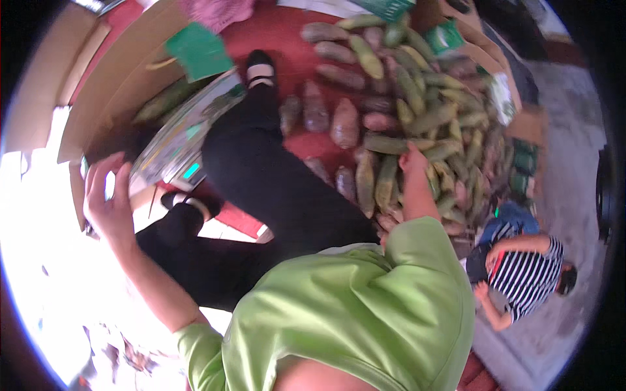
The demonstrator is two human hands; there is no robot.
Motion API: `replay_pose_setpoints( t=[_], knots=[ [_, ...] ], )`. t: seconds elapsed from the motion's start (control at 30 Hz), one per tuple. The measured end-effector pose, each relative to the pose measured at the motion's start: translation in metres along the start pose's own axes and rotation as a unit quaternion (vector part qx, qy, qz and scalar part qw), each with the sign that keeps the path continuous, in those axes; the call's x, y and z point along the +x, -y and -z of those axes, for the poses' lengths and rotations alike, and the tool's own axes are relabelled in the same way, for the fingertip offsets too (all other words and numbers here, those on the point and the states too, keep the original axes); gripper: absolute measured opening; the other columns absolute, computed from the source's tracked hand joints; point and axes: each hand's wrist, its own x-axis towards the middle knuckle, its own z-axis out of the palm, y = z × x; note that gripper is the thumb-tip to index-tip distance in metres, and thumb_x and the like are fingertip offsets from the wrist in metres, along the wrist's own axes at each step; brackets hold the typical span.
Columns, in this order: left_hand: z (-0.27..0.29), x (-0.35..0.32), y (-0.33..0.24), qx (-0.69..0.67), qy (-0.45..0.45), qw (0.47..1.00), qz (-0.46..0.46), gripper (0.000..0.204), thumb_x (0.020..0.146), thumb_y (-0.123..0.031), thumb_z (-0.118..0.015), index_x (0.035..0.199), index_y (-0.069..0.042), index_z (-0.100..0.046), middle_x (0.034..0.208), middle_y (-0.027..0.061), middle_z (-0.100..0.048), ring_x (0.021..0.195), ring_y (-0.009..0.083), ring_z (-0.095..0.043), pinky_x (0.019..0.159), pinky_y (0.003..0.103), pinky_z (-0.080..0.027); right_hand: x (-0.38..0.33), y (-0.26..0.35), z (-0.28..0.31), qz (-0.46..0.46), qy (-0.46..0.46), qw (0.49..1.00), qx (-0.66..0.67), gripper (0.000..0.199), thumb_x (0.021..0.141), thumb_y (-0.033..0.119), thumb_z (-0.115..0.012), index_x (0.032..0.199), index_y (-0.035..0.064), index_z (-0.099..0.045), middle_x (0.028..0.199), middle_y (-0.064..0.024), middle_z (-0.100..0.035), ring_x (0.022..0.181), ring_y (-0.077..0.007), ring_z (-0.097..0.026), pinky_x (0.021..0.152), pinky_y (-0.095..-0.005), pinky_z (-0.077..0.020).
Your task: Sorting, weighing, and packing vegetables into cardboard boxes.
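My right hand (412, 161) is closed on the end of a long green cucumber (386, 144) at the edge of a heap. Around it lie many green and yellowish cucumbers (435, 120) and reddish-brown, thick ones (344, 122), some in a shiny wrap. My left hand (107, 199) is raised on the left, its fingers bent and apart, with nothing seen in them. Near it stands a scale (186, 171) with a lit green display and a flat, shiny top.
A large cardboard box (111, 85) at the upper left holds several green vegetables (166, 99) and a green sheet (199, 51). My black-clad legs (261, 176) stretch across a red floor covering (261, 29). A person in a striped shirt (529, 277) is at the lower right.
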Motion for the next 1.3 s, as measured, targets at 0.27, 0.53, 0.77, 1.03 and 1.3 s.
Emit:
replay_pose_setpoints(
  t=[0.27,0.53,0.77,1.03,1.3],
  knots=[
    [-0.002,0.003,-0.008,-0.041,-0.003,0.998,0.045,0.016,0.075,-0.006,-0.072,0.089,0.000,-0.067,0.081,0.0069,-0.063,0.074,0.0154,-0.061,0.069,0.026,-0.047,0.060,0.005,0.017,-0.060,0.052,0.996,0.036,0.021,0.078,0.024,-0.075,0.091,0.0160,-0.061,0.074,0.0007,-0.052,0.053,-0.0110,-0.041,0.042,-0.0236,-0.0381],
    [0.001,0.000,-0.013,-0.048,0.029,0.995,0.087,0.015,0.078,-0.015,-0.072,0.081,-0.001,-0.068,0.069,0.0052,-0.059,0.064,0.0143,-0.057,0.060,0.027,-0.044,0.022,-0.007,-0.008,0.091,-0.014,0.995,0.035,0.035,0.069,0.019,-0.081,0.094,0.0066,-0.060,0.094,-0.0054,-0.061,0.074,-0.0184,-0.055,0.053,-0.0325,-0.0434],
    [0.006,0.000,-0.012,-0.037,0.000,0.996,0.082,0.016,0.075,-0.017,-0.074,0.079,-0.003,-0.069,0.067,0.0060,-0.057,0.059,0.0180,-0.056,0.056,0.029,-0.044,-0.034,-0.013,-0.035,0.289,0.013,0.955,-0.072,0.046,0.070,0.012,-0.080,0.105,-0.0036,-0.055,0.105,-0.0120,-0.061,0.091,-0.0252,-0.060,0.071,-0.0356,-0.0486],
    [0.015,-0.005,-0.008,-0.028,0.010,0.992,0.119,0.018,0.077,-0.020,-0.073,0.075,-0.002,-0.069,0.064,0.0077,-0.058,0.057,0.0213,-0.056,0.054,0.032,-0.043,-0.165,0.043,-0.092,0.517,0.249,0.809,-0.127,0.043,0.074,-0.001,-0.074,0.110,-0.0038,-0.051,0.112,-0.0111,-0.059,0.100,-0.0198,-0.056,0.090,-0.0337,-0.0445],
    [0.021,-0.003,-0.002,-0.023,-0.009,0.990,0.137,0.024,0.080,-0.022,-0.071,0.070,0.000,-0.065,0.062,0.0108,-0.056,0.054,0.0247,-0.054,0.053,0.034,-0.042,-0.371,0.125,-0.156,0.566,0.422,0.699,0.108,0.050,0.075,-0.005,-0.070,0.121,-0.0037,-0.048,0.115,-0.0112,-0.058,0.105,-0.0201,-0.056,0.092,-0.0321,-0.0447]
  ],
)
